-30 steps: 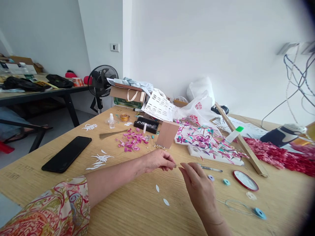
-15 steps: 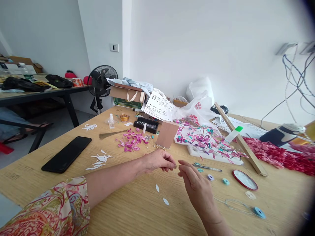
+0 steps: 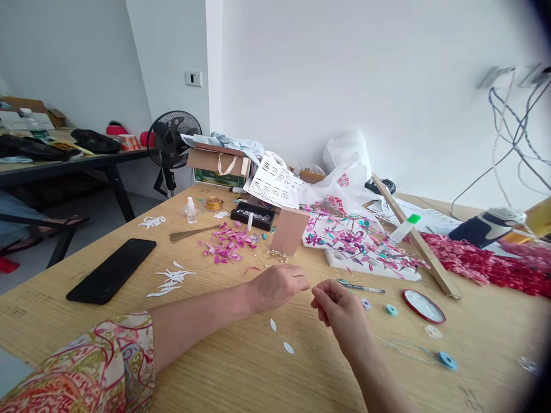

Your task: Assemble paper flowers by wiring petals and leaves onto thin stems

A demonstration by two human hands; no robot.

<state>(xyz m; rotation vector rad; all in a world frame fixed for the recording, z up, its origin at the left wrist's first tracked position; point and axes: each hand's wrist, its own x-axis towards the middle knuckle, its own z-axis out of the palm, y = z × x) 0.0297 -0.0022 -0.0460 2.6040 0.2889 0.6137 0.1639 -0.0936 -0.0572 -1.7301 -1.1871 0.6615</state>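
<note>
Far left on the wooden table, a black smartphone lies flat, and just right of it there's a loose pile of slender white cutouts. Behind those, a small clear bottle stands upright, and on we go to a scatter of pink petals.

Now the left hand, palm down over the wood, its fingers bent, thumb out of sight; whether it grips anything, I can't tell! Just this side of it, two white petal-shaped pieces lie apart from each other on the table, touching neither hand. Beyond, a wooden block stands upright.

And here's the right hand, near the left hand's fingertips, thumb and fingers drawn together in a pinch; anything between them is too small to make out. Past it, a pen-like tool, then a lilac spool, a teal spool, a red-rimmed round dish, and nearer the camera, a blue spool trailing thread.
</note>
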